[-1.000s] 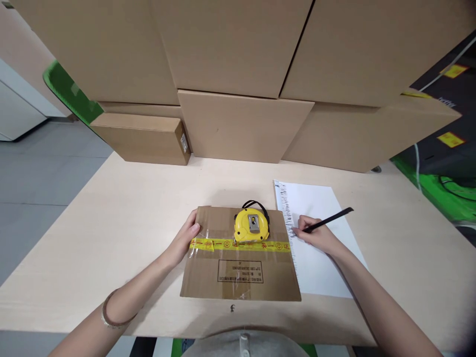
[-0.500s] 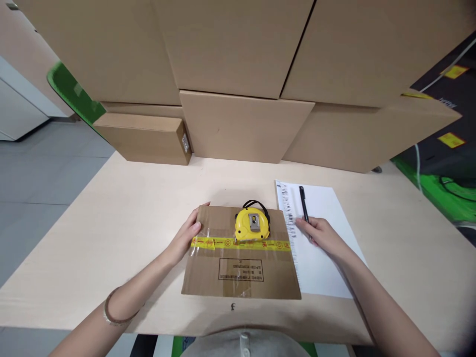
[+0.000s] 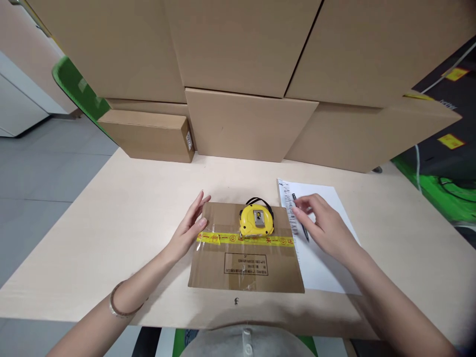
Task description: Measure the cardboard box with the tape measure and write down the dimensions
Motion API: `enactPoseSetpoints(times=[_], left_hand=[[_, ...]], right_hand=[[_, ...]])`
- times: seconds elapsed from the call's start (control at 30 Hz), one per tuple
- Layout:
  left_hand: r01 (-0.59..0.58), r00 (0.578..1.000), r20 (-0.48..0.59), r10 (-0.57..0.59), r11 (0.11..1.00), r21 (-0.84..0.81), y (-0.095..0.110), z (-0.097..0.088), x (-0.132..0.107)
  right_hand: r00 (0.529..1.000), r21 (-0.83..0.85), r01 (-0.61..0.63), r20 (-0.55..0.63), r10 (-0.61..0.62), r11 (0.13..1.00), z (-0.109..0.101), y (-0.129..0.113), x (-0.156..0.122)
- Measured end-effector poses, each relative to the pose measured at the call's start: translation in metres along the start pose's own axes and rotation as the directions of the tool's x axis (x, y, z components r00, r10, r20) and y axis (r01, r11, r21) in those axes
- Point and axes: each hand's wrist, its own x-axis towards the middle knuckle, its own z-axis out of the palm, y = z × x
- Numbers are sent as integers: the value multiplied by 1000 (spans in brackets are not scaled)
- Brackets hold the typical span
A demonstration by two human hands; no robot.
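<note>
A flat brown cardboard box [image 3: 245,275] with yellow printed tape lies on the table in front of me. On its far half rests a yellow tape measure [image 3: 251,220] with a black wrist strap. My left hand [image 3: 189,228] is at the box's upper left corner, fingers stretched apart and thumb against the edge. To the right of the box my right hand [image 3: 325,223] hovers over white paper [image 3: 327,267], its thumb and fingers curved and apart. A black pen [image 3: 305,233] lies slanted on the paper beneath these fingertips, partly hidden by the thumb.
Large cardboard panels [image 3: 249,124] form a wall along the table's back. A smaller closed carton [image 3: 145,136] stands before them at the left. Right of the table [image 3: 111,213] are dark boxes with yellow labels [image 3: 451,141] and a cable.
My right hand has risen and spread its fingers, and the pen's upper end has shifted left. My left hand's fingers have loosened and extended at the box's corner.
</note>
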Motion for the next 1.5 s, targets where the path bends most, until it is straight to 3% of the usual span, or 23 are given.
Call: enactPoseSetpoints(times=[0.1, 0.17, 0.3, 0.4, 0.47, 0.57, 0.73, 0.83, 0.9, 1.0, 1.2, 1.33, 1.5], left_hand=[[-84, 996, 45, 79, 992, 97, 2, -1, 1], [-120, 991, 79, 112, 986, 112, -1, -3, 3], [-154, 984, 88, 152, 988, 13, -14, -4, 8], [-145, 982, 118, 149, 989, -40, -19, -5, 9], [-146, 980, 128, 150, 988, -43, -20, -5, 10], [-153, 978, 129, 162, 985, -79, -21, -4, 11], [-64, 996, 51, 74, 980, -187, -28, -3, 13], [-80, 995, 53, 88, 987, -140, -29, -6, 14], [-141, 987, 76, 145, 988, -57, -26, -9, 14], [-218, 969, 131, 211, 975, 47, -18, -12, 14], [-226, 963, 166, 210, 970, 85, -8, -12, 13], [-208, 968, 166, 191, 974, 94, -6, -12, 12], [-196, 972, 153, 176, 973, 125, -6, -13, 12]], right_hand=[[953, 94, 277, 98, -286, 956, 0, -37, 10], [906, 111, 353, 209, -369, 929, 4, -52, 16], [874, 255, 320, 293, -389, 912, 10, -63, 22], [888, 381, 205, 314, -335, 902, 13, -71, 19], [908, 364, 182, 293, -298, 913, 16, -81, 19], [903, 253, 274, 264, -339, 928, 20, -107, 24], [798, 124, 470, 364, -481, 874, 27, -150, 41], [755, 108, 507, 425, -500, 855, 33, -158, 45], [753, 111, 504, 429, -499, 857, 33, -152, 44], [789, 119, 426, 436, -433, 897, 22, -130, 37], [854, 257, 115, 468, -228, 960, -28, -44, 7], [931, 230, -11, 357, -74, 973, -47, 6, -16], [945, 240, -67, 327, -15, 969, -43, 14, -27]])
